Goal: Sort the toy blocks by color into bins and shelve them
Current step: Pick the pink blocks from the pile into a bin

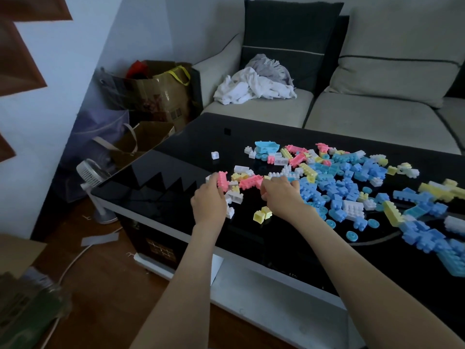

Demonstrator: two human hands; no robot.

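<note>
Left hand (210,201) pinches a pink block (222,180); right hand (281,191) grips a pink bar (250,182) beside it — neighbouring loose blocks may scatter.

Your blocks (352,182) lie spread over the right of the table (176,172); behind it stands a sofa (377,109), to its left bags (151,96) and a fan (91,176).
</note>
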